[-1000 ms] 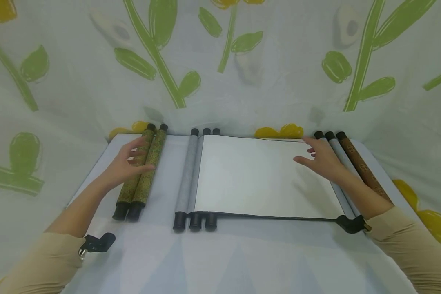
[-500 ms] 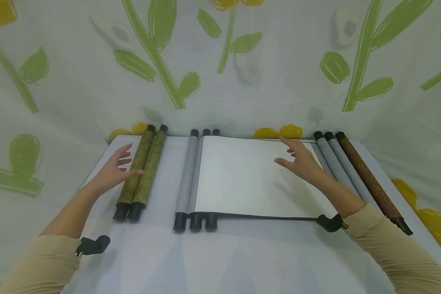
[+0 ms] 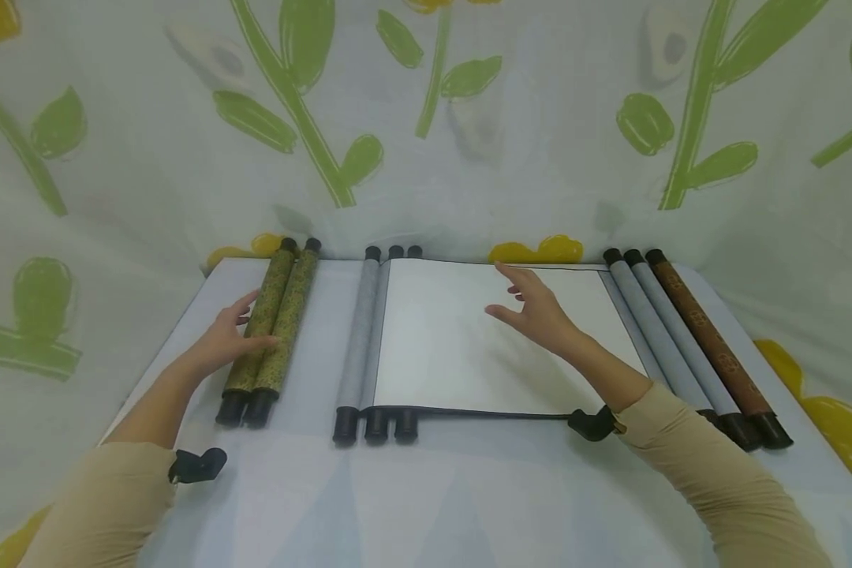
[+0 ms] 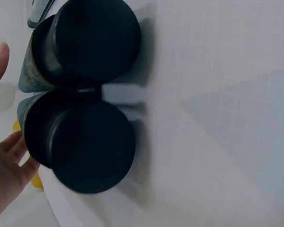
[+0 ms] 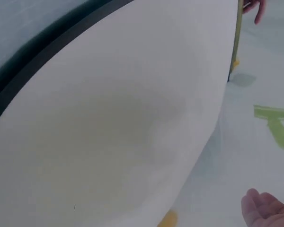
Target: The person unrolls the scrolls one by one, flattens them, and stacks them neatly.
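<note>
On the left of the table lie two rolled scrolls (image 3: pixel 282 347) with green-gold patterned backs and black knobs. My left hand (image 3: pixel 220 341) is beside them, its thumb over the rolls and its fingers at their left side. The left wrist view shows their black end knobs (image 4: pixel 97 146) up close; the thumb looks apart from the rolls there. Mid-table lies a partly unrolled scroll with a blank white sheet (image 3: pixel 433 339) and grey border. My right hand (image 3: pixel 536 315) hovers above this sheet with fingers spread and holds nothing. In the right wrist view, that sheet (image 5: pixel 109 123) fills most of the frame.
Grey rolled scrolls (image 3: pixel 357 347) lie along the sheet's left edge. At its right are more grey rolls (image 3: pixel 660 339) and a brown patterned roll (image 3: pixel 710 339). A white curtain (image 3: pixel 539 158) with green plant prints hangs behind the table (image 3: pixel 291 489).
My right hand has moved left over the white sheet, away from the grey rolls. My left hand shifted left, then came back slightly toward the green-gold scrolls.
</note>
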Demonstrator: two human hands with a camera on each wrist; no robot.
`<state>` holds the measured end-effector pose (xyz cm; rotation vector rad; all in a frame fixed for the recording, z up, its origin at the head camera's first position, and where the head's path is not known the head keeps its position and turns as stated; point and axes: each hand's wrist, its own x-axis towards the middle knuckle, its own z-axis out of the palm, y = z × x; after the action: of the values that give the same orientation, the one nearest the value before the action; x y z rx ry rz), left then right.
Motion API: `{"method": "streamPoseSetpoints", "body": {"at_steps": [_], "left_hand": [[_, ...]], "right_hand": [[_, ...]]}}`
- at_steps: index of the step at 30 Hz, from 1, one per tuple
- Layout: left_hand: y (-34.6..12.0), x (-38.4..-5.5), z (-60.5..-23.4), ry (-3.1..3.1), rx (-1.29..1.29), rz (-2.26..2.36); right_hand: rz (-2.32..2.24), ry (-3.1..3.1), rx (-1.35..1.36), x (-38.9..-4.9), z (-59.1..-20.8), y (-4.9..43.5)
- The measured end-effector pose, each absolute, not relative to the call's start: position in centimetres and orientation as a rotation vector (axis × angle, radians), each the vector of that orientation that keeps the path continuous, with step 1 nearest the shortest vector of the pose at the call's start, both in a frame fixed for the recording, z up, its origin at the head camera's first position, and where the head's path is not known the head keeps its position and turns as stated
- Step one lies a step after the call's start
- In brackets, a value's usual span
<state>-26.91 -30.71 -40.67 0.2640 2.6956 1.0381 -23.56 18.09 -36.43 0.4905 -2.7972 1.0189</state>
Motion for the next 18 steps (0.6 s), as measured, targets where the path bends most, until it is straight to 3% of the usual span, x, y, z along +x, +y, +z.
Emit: {"method": "streamPoseSetpoints", "body": {"at_steps": [18], "left_hand": [[-29.8, -27.4, -41.8, 2.683, 0.216, 0.891]], "right_hand": [[1.083, -2.842, 0.659, -24.5, -38.1, 11.3]]}}
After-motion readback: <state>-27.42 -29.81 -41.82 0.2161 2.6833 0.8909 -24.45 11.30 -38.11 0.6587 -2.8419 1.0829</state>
